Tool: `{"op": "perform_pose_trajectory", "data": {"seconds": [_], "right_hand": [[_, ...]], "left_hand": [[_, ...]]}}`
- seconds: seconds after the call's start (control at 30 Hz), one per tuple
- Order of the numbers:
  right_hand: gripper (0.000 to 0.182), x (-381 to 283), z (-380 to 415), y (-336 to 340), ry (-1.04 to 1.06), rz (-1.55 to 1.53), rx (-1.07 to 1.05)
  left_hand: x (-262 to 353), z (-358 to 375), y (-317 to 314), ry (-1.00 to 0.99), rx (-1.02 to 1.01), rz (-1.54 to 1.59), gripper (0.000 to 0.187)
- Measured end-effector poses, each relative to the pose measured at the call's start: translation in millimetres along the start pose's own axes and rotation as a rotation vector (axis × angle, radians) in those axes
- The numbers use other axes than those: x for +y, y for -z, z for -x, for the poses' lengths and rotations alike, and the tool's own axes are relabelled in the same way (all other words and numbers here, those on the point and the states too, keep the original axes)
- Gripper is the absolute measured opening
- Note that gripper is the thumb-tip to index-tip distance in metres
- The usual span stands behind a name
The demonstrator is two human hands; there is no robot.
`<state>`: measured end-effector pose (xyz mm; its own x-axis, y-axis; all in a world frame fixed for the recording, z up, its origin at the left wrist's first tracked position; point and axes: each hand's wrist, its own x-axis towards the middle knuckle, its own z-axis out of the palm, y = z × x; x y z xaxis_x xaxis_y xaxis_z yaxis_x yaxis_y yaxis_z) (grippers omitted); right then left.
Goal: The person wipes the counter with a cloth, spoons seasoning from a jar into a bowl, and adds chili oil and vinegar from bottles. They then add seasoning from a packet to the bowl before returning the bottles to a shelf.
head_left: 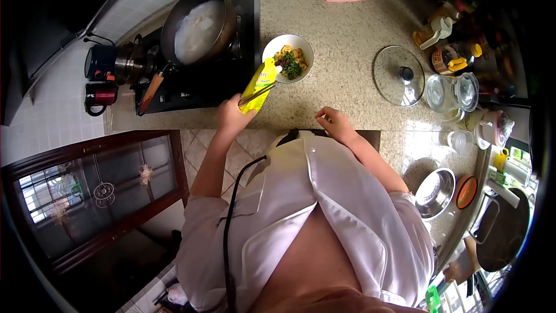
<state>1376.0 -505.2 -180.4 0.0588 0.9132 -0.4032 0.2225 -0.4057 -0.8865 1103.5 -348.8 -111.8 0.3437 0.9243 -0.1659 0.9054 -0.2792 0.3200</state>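
Observation:
My left hand [233, 116] is closed around a yellow squeeze pouch [259, 88] and a pair of dark chopsticks [258, 94]. The pouch is tilted, its white spout at the left rim of a white bowl [308, 52]. Inside that bowl lie yellowish food pieces [298, 54] topped with chopped greens [291, 68] and something dark. Near the counter's front edge is my right hand [337, 124], its fingers curled together; whether something small is in them is hidden.
A wok [225, 33] with whitish, cloudy contents sits on the black stove [249, 29], its wooden handle pointing toward me. A glass lid [385, 78] lies right on the counter, near bottles [450, 59] and a glass pitcher [440, 91]. A metal basin [446, 197] stands further right.

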Motion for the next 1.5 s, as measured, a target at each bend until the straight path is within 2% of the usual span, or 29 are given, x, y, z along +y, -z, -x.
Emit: {"op": "perform_pose_trajectory", "data": {"seconds": [0.13,0.23,0.43,0.57,0.63,0.73,0.83,0.93,1.07,1.17,1.23,1.37,1.5], "right_hand": [[0.018,5.8,-0.5,0.3,-0.063,0.004,-0.010],[0.018,5.0,0.3,0.2,-0.016,0.010,0.002],[0.018,8.9,1.1,-2.2,0.006,0.065,0.017],[0.018,7.6,3.2,0.7,-0.065,0.025,-0.007],[0.018,10.2,1.0,2.6,-0.032,0.071,0.045],[0.018,11.1,0.7,3.2,-0.064,0.063,0.010],[0.018,8.7,1.3,1.8,-0.055,0.066,0.026],[0.018,5.8,0.3,2.1,-0.075,0.060,0.021],[0.018,18.3,-2.1,-0.4,-0.004,0.067,0.051],[0.018,17.2,0.2,-0.3,-0.044,0.054,0.028],[0.017,21.9,-1.7,-0.8,0.036,0.032,0.057],[0.016,23.6,-1.1,0.4,0.033,0.061,0.066],[0.017,16.6,-0.3,0.8,-0.013,0.074,0.056]], "left_hand": [[6.9,-1.2,13.6,-0.001,-0.032,0.153,0.049],[18.8,-3.0,25.4,0.014,-0.051,0.021,0.048],[15.8,-7.8,24.3,0.050,-0.083,-0.011,0.048],[-4.1,-6.2,9.9,0.042,-0.075,0.067,0.048],[2.5,-6.0,17.0,0.046,-0.088,0.097,0.050],[12.5,-4.4,28.1,0.043,-0.065,0.157,0.050],[11.4,-10.0,25.0,0.043,-0.081,0.041,0.048],[4.2,-8.0,19.8,0.028,-0.057,0.102,0.047],[4.6,-7.6,24.8,0.028,-0.064,0.166,0.048],[4.4,-7.8,25.2,0.029,-0.078,0.140,0.049],[4.3,-10.0,22.9,0.031,-0.085,-0.015,0.049],[4.3,-8.4,26.8,0.029,-0.059,0.084,0.050],[7.9,-10.8,28.6,0.031,-0.078,-0.053,0.046]]}}
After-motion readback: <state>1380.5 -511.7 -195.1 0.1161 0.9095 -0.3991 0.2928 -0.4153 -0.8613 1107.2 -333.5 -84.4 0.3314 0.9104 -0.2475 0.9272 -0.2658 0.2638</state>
